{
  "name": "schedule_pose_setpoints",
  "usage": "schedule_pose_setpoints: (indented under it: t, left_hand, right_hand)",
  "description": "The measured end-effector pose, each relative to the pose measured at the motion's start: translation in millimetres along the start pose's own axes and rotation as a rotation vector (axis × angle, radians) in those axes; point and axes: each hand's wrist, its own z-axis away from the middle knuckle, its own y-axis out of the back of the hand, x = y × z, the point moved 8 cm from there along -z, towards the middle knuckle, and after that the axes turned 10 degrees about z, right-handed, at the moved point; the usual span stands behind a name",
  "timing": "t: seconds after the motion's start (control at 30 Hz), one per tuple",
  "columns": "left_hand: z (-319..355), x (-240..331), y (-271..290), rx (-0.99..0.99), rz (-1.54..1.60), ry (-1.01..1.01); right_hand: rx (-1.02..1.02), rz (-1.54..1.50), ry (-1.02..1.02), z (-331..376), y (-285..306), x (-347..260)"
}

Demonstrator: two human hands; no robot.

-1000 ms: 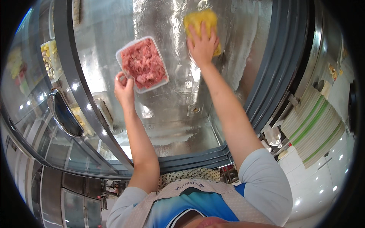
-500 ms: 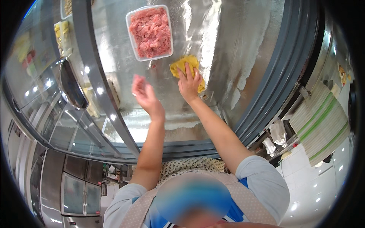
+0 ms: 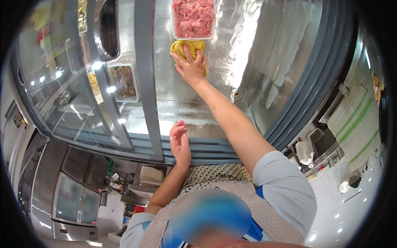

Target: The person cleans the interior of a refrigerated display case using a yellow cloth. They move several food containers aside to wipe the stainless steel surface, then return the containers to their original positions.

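My right hand (image 3: 192, 68) presses a folded yellow cloth (image 3: 178, 46) flat onto the shiny metal floor (image 3: 223, 53) of a display case. Just beyond the cloth stands a white plastic tub (image 3: 214, 29) filled with raw minced meat (image 3: 193, 18); its far end is cut off by the picture's upper edge. Nearer to me, over the case's grey front rails, my left hand (image 3: 179, 142) hovers with nothing in it. Its fingers are loosely curled and apart.
A grey-framed glass door (image 3: 145, 82) bounds the case on the left. Behind the glass sits a tub of dark food (image 3: 124, 82). Round drain hole (image 3: 236, 94) lies in the metal floor at right. Grey rails (image 3: 306, 91) edge the right side; a green-striped cloth (image 3: 351, 120) hangs beyond.
My right hand has slid the yellow cloth left and farther away, up against the meat tub. My left hand has drawn back toward my body. The view has also shifted.
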Motion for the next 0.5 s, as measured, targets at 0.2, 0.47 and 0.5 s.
schedule_pose_setpoints:
  t: [0.2,0.47,0.5]
  left_hand:
    - [24,5,7,-0.051,0.085,-0.073]
    - [68,43,36,-0.008,0.152,-0.194]
    - [73,46,38,-0.020,0.157,-0.186]
  right_hand:
    - [-0.006,0.051,0.245,74,24,56]
    - [-0.264,-0.571,-0.350,105,42,180]
    - [-0.334,-0.946,-0.558,108,41,188]
